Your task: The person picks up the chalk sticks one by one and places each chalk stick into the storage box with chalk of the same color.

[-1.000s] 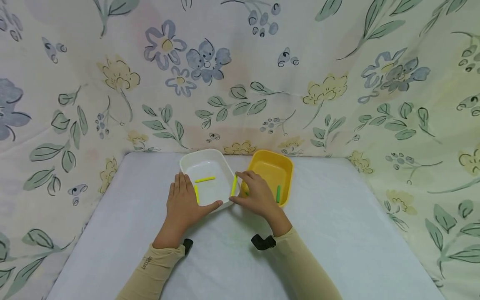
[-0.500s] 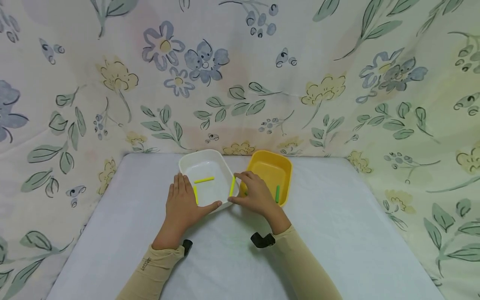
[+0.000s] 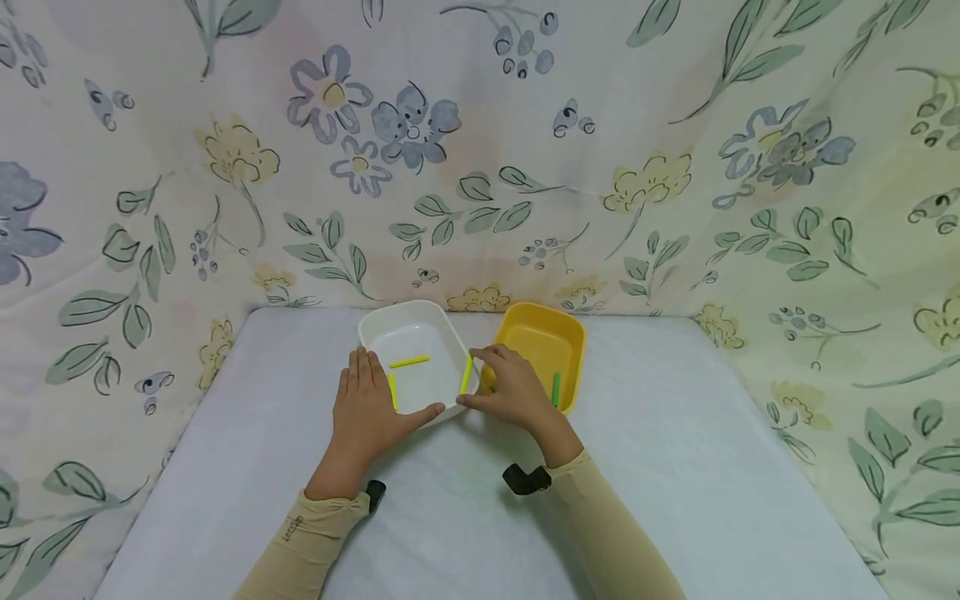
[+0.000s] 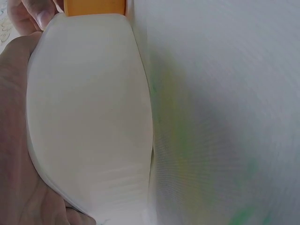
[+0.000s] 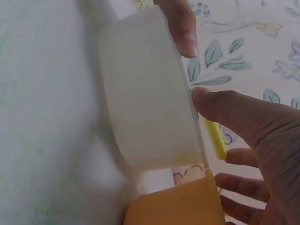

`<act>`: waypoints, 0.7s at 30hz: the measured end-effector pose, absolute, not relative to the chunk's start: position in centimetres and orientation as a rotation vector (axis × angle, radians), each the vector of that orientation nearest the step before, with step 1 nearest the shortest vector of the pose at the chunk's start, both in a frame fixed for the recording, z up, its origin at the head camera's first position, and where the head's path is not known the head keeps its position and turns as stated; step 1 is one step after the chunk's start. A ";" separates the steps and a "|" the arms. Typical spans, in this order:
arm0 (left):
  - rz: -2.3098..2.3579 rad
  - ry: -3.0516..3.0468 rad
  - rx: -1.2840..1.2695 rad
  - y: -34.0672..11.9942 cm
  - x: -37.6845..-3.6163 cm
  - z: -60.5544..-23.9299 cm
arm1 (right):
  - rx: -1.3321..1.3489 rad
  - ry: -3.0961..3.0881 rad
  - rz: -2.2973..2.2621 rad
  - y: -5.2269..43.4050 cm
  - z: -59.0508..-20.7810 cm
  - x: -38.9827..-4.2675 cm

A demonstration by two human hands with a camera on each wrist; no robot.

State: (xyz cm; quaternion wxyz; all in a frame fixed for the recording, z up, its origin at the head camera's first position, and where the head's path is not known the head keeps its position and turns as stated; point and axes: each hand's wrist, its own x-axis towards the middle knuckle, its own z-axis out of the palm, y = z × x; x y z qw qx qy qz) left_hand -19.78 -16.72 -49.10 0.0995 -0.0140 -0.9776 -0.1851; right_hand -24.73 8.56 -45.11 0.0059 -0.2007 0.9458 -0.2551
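Note:
My right hand (image 3: 517, 393) pinches a yellow chalk stick (image 3: 467, 375) lengthwise between thumb and index finger, over the right rim of the white tray (image 3: 427, 387). In the right wrist view the same yellow chalk (image 5: 214, 138) shows beyond the thumb. Straight fingers of my left hand (image 3: 363, 417) lie along the tray's left rim, and its thumb stretches along the near rim. Inside the white tray, one yellow chalk stick (image 3: 408, 361) lies crosswise and another (image 3: 392, 391) sits by the left fingers, partly covered.
An orange-yellow tray (image 3: 536, 337) stands close to the right of the white one. It holds a green chalk stick (image 3: 556, 389); my right hand hides part of its near left side. Behind the white-covered table (image 3: 660, 467) hangs a floral cloth (image 3: 480, 150).

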 end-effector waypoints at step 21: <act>-0.551 -2.899 -0.036 -16.7 -19.7 -49.1 | -0.678 2.978 -0.788 8.9 -45.7 -24.6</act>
